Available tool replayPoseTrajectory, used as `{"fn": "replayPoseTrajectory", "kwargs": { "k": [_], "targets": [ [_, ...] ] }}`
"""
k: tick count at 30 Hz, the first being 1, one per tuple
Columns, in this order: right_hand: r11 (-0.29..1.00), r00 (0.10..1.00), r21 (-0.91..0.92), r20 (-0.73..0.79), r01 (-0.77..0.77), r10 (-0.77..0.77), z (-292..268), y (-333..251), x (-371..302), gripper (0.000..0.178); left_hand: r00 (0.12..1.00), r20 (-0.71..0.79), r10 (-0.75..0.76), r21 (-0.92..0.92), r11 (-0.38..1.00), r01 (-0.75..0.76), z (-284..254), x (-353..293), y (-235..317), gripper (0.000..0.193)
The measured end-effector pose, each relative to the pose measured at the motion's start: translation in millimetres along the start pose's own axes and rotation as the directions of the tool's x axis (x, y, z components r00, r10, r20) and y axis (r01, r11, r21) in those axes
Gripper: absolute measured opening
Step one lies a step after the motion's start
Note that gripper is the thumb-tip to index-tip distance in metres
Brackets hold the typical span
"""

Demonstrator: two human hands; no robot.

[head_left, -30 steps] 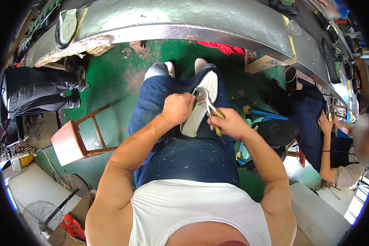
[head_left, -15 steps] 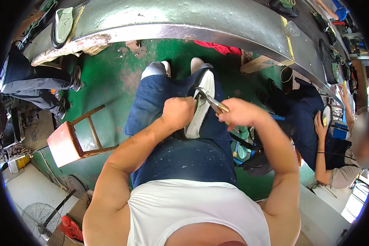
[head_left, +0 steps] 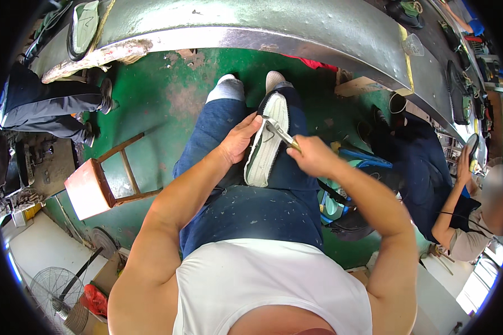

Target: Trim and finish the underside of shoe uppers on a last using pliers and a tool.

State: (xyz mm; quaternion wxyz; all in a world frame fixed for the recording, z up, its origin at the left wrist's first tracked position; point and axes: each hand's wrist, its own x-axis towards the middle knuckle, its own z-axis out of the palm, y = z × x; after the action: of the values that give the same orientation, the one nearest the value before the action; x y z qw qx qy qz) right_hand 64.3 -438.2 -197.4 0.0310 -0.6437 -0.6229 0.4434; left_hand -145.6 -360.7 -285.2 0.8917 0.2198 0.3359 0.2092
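Observation:
A shoe (head_left: 266, 157) lies bottom-up across my thighs, its pale white underside showing inside a dark upper edge. My left hand (head_left: 241, 136) is closed at the shoe's left edge near the toe, thumb and fingers pinching the rim. In my right hand (head_left: 314, 156) is a pair of pincers (head_left: 284, 136) with metal jaws and a brass-coloured handle part. Their jaws touch the shoe's left rim, right beside the fingertips of my left hand. What the jaws bite on is too small to make out.
A long metal bench (head_left: 251, 28) runs across the far side, bearing a green-lined shoe (head_left: 84, 28) and a clear cup (head_left: 413, 44). To the left is an overturned wooden stool (head_left: 89, 190); a fan (head_left: 56, 290) stands lower left. A co-worker (head_left: 458, 212) sits at right.
My left hand has turned from a fist to a pinch on the rim. My right hand and the pincers have moved slightly left. My left leg has shifted right.

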Motion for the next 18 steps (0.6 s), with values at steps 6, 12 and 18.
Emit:
{"fn": "replayPoseTrajectory", "kwargs": {
  "k": [6, 12, 18],
  "targets": [
    [0.982, 0.995, 0.186, -0.091, -0.016, 0.033, 25.8, 13.7, -1.6, 0.025, 0.993, -0.115, -0.01, 0.211, 0.977, 0.034, 9.7, 7.1, 15.3, 0.072],
    [0.496, 0.952, 0.825, 0.154, -0.272, 0.266, 54.6, -2.4, -3.3, 0.027, 0.989, -0.145, -0.005, 0.118, 0.993, 0.022, 19.4, 10.1, 7.3, 0.073],
    [0.231, 0.944, 0.929, 0.239, -0.29, 0.225, 67.9, 19.8, -17.3, 0.026, 0.981, -0.182, -0.075, 0.222, 0.968, 0.115, 28.5, 14.0, 16.0, 0.066]
  ]
}}
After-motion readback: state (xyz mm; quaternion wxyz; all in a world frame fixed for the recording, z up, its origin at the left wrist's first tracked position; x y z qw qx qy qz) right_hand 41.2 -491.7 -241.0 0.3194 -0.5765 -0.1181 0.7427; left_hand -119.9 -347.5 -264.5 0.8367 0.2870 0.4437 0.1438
